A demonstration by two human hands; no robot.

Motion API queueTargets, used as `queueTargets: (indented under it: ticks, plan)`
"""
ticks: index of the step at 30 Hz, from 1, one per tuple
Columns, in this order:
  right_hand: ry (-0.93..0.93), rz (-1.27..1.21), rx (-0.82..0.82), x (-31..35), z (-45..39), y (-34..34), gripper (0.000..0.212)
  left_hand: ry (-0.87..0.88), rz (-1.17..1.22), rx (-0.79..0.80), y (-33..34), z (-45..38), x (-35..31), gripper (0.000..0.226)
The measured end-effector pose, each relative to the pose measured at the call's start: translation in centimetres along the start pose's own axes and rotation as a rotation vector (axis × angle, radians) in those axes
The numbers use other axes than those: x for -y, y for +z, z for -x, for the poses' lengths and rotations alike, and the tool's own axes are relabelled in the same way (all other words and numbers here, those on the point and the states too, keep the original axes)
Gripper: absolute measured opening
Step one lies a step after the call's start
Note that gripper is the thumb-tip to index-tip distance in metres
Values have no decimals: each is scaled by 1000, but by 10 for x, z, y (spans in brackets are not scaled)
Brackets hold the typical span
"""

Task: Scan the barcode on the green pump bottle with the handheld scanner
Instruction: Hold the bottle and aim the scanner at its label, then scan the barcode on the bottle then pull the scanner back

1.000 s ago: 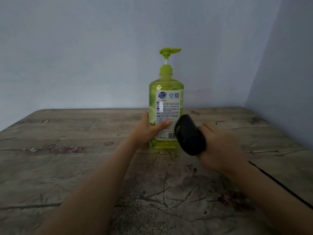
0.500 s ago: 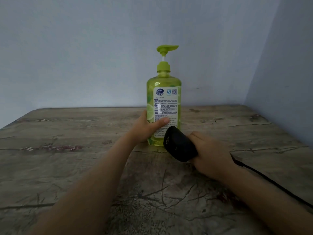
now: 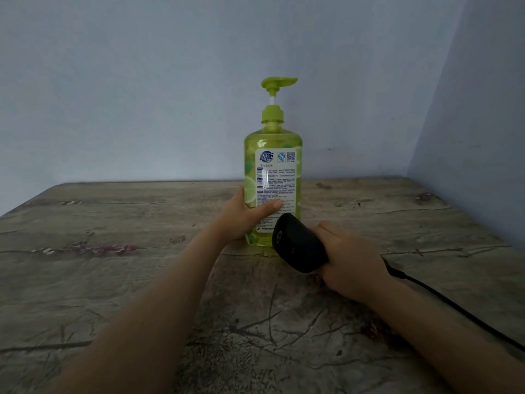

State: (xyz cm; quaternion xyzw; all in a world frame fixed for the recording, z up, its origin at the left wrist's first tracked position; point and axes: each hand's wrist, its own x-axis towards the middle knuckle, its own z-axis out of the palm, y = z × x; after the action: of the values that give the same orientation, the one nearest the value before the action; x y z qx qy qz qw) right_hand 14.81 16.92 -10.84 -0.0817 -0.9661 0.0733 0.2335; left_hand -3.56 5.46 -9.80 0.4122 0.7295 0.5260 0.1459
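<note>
The green pump bottle [image 3: 272, 166] stands upright on the wooden table [image 3: 113, 280], its white back label facing me. My left hand [image 3: 244, 216] wraps the bottle's lower left side, thumb lying across the label. My right hand [image 3: 349, 260] grips the black handheld scanner [image 3: 298, 243], whose head sits right in front of the bottle's lower right part and covers the bottom of the label. The barcode is hidden behind the scanner head.
The scanner's black cable [image 3: 454, 305] trails off to the lower right across the table. A pale wall [image 3: 142, 95] runs behind the table, and a second wall [image 3: 483, 137] closes the right side.
The scanner in my right hand has moved left and down, from beside the bottle's lower right to in front of its base. My left hand keeps its hold on the bottle.
</note>
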Motion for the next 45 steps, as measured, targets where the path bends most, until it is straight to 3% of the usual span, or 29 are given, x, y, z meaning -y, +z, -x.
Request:
queueTargets:
  ticks: [6,12,19,25,29,32,37,45]
  plan:
    - [0,4,2,-1,-1,0,30,15,17,-14,2,4,-3,82]
    - [-29,-1,-2,-1,1,1,32,-2,-1,-20,2,5,0,55]
    - [-46,-2,-30,-2,2,2,29,-28,-13,-48,3,9,-3,83]
    - [-1,-82,-298,-11,-2,-15,21,-21,17,-54,4,14,-7,102]
    - [148,-101,-377,-28,-6,-18,43,-34,21,-48,4,17,-7,109]
    - [313,-142,-313,-45,-12,-18,56,-44,26,-52,5,19,-7,111]
    - [471,-135,-170,-62,-13,-16,63,-27,26,-81,8,23,-5,107]
    - [506,-19,-90,-61,-11,-10,65,-21,4,-109,11,28,-1,103]
